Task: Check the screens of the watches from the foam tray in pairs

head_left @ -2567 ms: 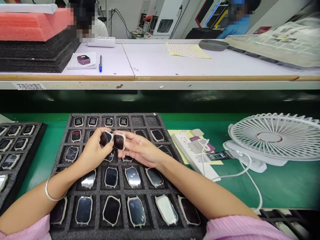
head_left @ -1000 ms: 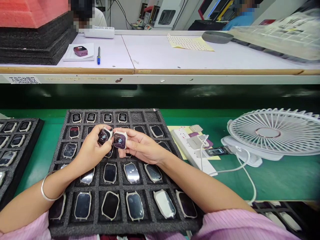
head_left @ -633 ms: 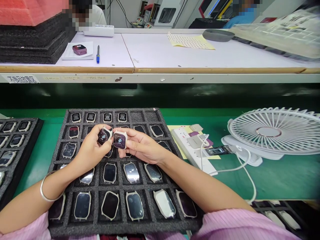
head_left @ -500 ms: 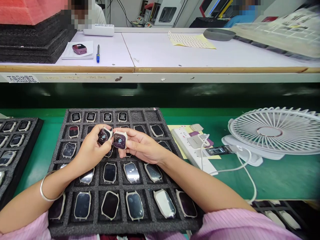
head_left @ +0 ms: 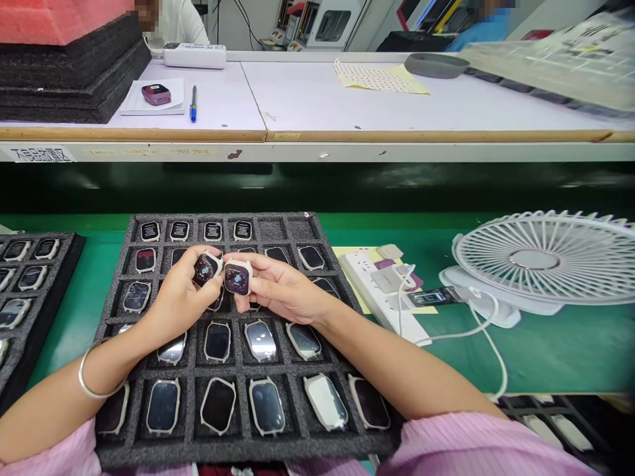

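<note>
My left hand (head_left: 181, 287) is shut on a square smartwatch body with a pale frame (head_left: 206, 270), and its lit screen shows a purple image. My right hand (head_left: 282, 292) pinches a second, matching smartwatch body (head_left: 237, 277) between fingers and thumb. The two watches sit side by side, almost touching, above a black foam tray (head_left: 270, 230). Its compartments hold several other watch bodies, and my hands and forearms hide some of them. One compartment at the top right of the tray shows no watch.
A second foam tray of watches (head_left: 30, 274) lies at the left, on a green bench mat (head_left: 546, 360). To the right are a white power strip (head_left: 381, 297), a white desk fan (head_left: 536, 261) and its cable. A white table stands beyond, and a person sits further back.
Both watch screens have gone from dark to lit with a purple image. My hands have drawn slightly closer together, and the whole scene sits a little higher in the view.
</note>
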A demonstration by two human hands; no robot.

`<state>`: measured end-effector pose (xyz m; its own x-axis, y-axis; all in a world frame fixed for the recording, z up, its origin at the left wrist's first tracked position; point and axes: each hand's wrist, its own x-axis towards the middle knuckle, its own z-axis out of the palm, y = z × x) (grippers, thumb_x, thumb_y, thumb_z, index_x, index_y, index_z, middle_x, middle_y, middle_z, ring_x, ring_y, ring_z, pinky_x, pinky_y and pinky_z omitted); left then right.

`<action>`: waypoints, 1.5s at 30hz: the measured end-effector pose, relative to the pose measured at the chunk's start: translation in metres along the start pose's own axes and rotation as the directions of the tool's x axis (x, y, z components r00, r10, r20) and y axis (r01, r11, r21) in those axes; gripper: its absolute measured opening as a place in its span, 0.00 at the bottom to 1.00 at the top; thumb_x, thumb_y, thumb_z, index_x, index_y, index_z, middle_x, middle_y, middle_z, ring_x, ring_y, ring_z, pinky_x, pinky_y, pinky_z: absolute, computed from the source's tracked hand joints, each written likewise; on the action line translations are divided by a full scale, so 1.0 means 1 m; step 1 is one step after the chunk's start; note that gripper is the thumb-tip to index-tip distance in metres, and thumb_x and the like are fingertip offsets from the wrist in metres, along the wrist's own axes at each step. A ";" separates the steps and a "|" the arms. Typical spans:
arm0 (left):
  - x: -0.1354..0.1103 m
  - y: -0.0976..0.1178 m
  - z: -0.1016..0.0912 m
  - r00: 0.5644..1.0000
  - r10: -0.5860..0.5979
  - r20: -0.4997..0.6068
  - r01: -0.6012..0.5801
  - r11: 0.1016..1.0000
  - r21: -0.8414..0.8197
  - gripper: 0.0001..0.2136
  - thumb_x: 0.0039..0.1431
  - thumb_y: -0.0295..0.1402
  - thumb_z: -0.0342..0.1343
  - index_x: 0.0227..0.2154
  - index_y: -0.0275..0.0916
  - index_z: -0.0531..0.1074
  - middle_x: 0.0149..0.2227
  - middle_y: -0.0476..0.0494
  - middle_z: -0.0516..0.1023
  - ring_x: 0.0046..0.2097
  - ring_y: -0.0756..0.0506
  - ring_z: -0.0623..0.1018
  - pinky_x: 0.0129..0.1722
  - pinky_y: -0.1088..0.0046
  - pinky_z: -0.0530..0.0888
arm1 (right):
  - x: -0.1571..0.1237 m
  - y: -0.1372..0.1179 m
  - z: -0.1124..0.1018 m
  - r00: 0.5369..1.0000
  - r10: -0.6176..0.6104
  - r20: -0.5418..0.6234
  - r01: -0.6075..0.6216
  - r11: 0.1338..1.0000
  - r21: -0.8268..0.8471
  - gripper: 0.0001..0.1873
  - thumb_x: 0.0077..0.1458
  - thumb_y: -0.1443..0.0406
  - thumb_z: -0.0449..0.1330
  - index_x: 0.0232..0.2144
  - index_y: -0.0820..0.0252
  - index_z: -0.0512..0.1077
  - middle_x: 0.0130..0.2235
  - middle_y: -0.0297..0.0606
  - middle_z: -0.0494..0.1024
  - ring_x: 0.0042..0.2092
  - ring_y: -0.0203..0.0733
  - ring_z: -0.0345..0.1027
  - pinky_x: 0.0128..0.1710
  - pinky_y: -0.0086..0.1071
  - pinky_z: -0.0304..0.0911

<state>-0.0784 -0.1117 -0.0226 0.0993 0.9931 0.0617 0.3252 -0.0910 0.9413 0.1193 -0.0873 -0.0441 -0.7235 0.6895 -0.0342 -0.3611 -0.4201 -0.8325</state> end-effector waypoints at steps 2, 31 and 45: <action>0.000 0.000 0.000 1.000 0.003 0.001 -0.003 1.000 -0.006 0.15 0.54 0.34 0.57 0.45 0.40 0.69 0.43 0.45 0.76 0.43 0.46 0.76 0.44 0.70 0.71 | 0.000 0.000 0.000 1.000 -0.003 0.000 0.003 1.000 0.000 0.28 0.55 0.59 0.69 0.56 0.59 0.69 0.34 0.33 0.78 0.34 0.34 0.75 0.38 0.31 0.69; 0.007 0.000 0.001 0.966 -0.253 0.060 0.257 0.900 -0.353 0.27 0.52 0.39 0.63 0.54 0.38 0.66 0.37 0.49 0.73 0.25 0.54 0.68 0.25 0.76 0.67 | 0.005 -0.002 -0.006 0.987 0.019 -0.162 -0.005 0.996 0.087 0.24 0.59 0.63 0.64 0.56 0.58 0.67 0.38 0.38 0.81 0.35 0.39 0.77 0.35 0.32 0.68; 0.009 -0.004 -0.001 0.959 -0.236 0.159 0.284 0.764 -0.579 0.16 0.57 0.39 0.60 0.45 0.38 0.70 0.36 0.47 0.77 0.26 0.50 0.78 0.29 0.72 0.76 | 0.007 0.000 -0.006 0.953 -0.061 -0.297 0.053 0.998 -0.038 0.19 0.56 0.64 0.63 0.50 0.57 0.70 0.37 0.35 0.79 0.31 0.37 0.75 0.32 0.31 0.65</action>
<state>-0.0799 -0.1025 -0.0252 0.1675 0.9619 -0.2161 -0.2681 0.2554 0.9289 0.1176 -0.0796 -0.0476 -0.4925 0.8580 -0.1457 -0.3762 -0.3608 -0.8534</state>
